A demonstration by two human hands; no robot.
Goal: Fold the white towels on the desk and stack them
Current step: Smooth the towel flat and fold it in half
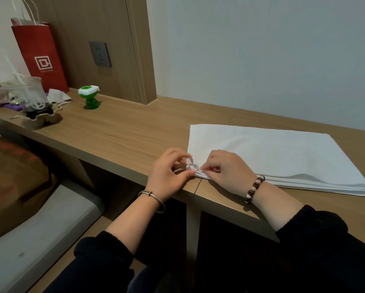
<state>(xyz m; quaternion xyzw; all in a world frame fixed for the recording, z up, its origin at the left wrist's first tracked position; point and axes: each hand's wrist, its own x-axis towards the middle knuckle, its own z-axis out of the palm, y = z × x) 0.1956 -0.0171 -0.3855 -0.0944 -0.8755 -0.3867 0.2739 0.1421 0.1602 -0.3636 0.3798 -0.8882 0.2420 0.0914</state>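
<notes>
A white towel [272, 153] lies flat in several layers on the right part of the wooden desk [118, 132], its long edge along the desk's front. Both hands meet at its near left corner. My left hand [166, 174], with a metal bangle on the wrist, pinches the corner layers between thumb and fingers. My right hand [226, 170], with a bead bracelet on the wrist, pinches the same corner from the right, fingers curled over the towel's edge.
At the desk's far left stand a red paper bag [40, 56], a plastic drink cup [32, 96] in a paper holder, a crumpled cloth [59, 96] and a green toy [89, 97]. A wall socket [100, 53] is behind. A grey seat [35, 229] sits lower left.
</notes>
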